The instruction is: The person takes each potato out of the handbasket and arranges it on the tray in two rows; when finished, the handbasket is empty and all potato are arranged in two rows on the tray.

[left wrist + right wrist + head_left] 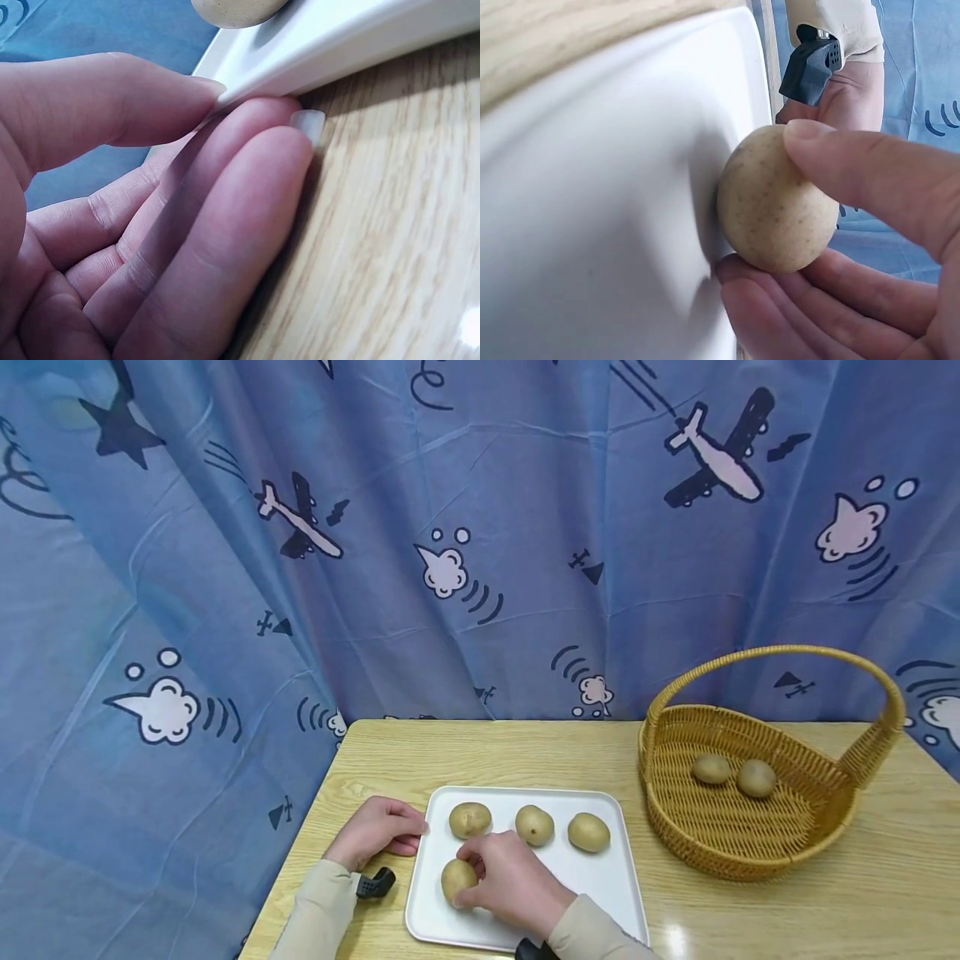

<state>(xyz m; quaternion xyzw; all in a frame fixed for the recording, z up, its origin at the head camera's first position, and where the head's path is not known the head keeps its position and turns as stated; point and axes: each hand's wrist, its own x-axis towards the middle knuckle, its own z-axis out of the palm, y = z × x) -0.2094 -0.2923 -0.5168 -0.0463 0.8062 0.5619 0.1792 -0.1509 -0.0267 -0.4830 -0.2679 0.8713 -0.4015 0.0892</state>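
Observation:
A white tray (540,902) lies on the wooden table, and my left hand (382,828) pinches its left rim. In the left wrist view the thumb (165,101) lies at the top of that rim, with the fingertips (277,150) against its outer side. Over the tray's front left part, my right hand (517,877) holds a potato (457,882) between thumb and fingers. The right wrist view shows this speckled potato (776,202) close against the tray surface. Along the tray's far side sit three more potatoes: left (470,820), middle (535,825) and right (588,832).
To the right of the tray stands a wicker basket (720,856) with a tall arched handle. Inside it rest two potatoes, one left (711,768) and one right (756,778). A blue patterned curtain (525,527) hangs behind the table (480,752) and along its left side.

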